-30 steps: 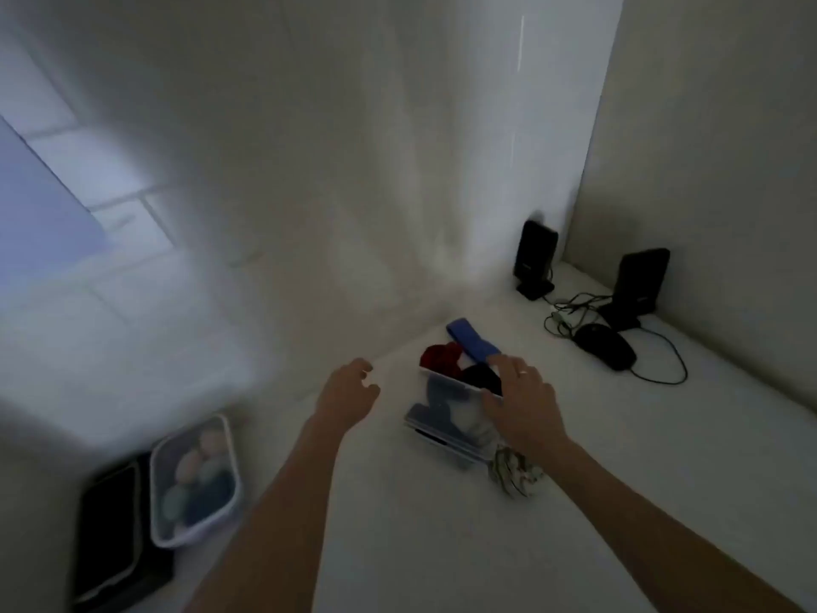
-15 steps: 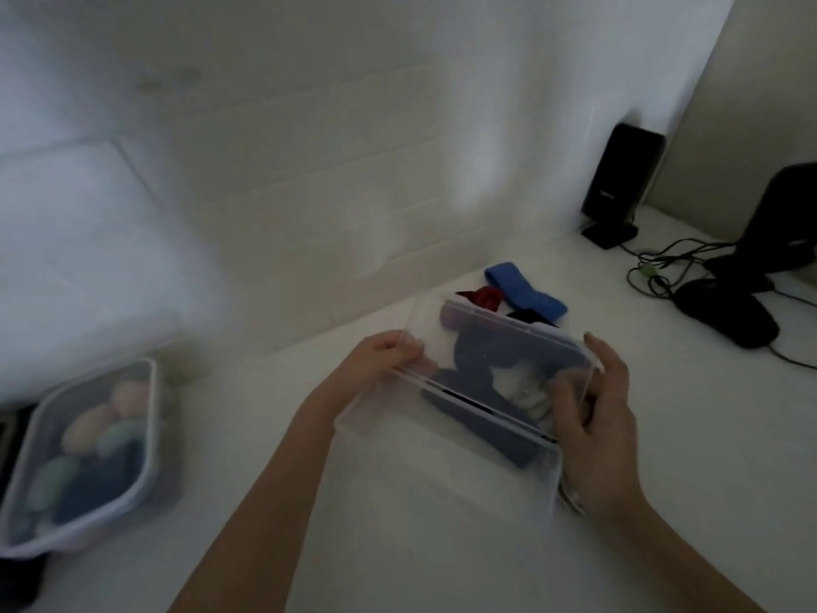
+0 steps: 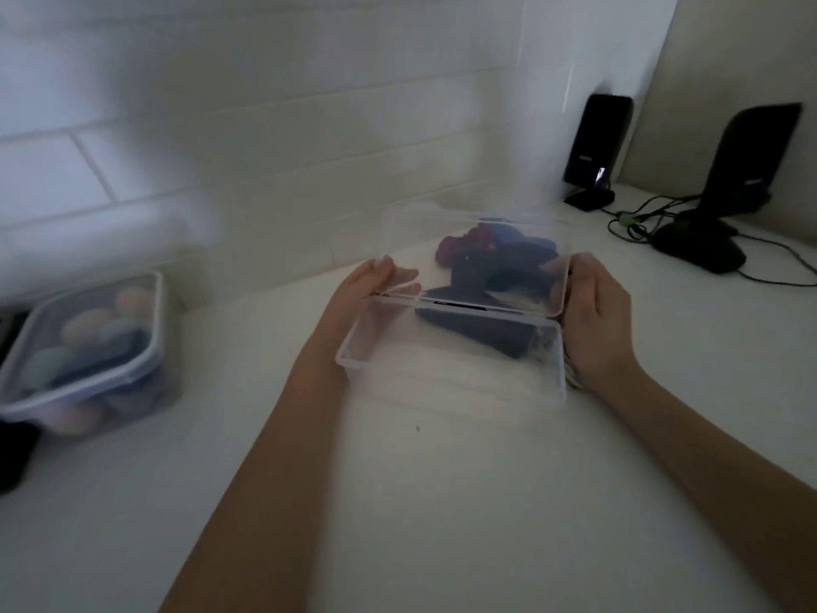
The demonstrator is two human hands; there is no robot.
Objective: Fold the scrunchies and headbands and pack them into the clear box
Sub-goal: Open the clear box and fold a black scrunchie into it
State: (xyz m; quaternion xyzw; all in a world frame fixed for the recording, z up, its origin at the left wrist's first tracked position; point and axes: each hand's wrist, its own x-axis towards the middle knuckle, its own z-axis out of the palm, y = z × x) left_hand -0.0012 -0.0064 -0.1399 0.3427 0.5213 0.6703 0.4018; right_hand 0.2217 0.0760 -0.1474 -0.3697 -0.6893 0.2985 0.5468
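The clear box sits on the white counter in front of me, its hinged lid raised upright. My left hand grips the lid's left edge and my right hand grips its right edge. Through the lid I see a dark red scrunchie, a blue headband and dark navy fabric lying behind the box. More dark fabric shows at the box's back right. A patterned scrunchie peeks out under my right wrist.
A second lidded container of pastel and dark items stands at the left, with a black object beside it. Two black speakers, a black mouse and cables sit at the back right. A tiled wall runs behind.
My hands moved from reaching for the box to gripping both ends of its lid, which has swung up to upright. The camera came closer and lower.
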